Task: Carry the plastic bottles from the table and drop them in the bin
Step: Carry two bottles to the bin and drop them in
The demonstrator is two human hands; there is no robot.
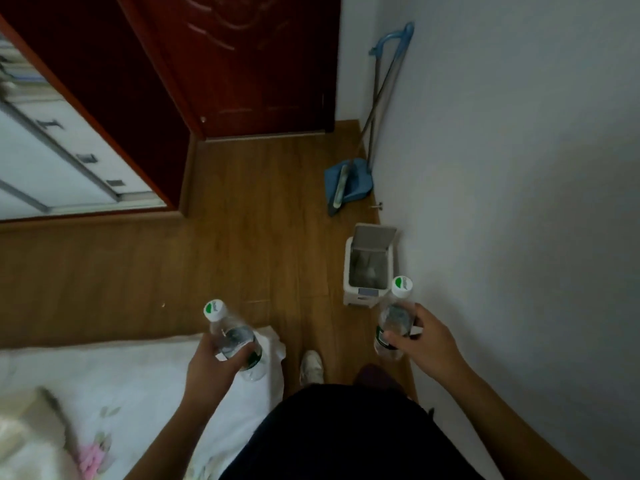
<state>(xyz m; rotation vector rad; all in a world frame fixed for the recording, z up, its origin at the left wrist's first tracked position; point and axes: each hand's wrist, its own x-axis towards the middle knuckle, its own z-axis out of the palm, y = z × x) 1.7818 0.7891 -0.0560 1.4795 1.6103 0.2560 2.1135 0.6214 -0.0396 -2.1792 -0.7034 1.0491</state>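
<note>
Fingers (398, 338) of each hand around a capped plastic bottle (393, 327), bin (369, 265) ahead.

Open floor ahead, bin tight against the wall

The wooden floor (242, 244) lies bare between the bed (131, 368) on the left and the wall (519, 202) on the right. The bin (351, 292) stands beside the wall, its lid (375, 235) raised and mouth unblocked; a dustpan (349, 181) and broom (377, 98) lean beyond it.
</note>
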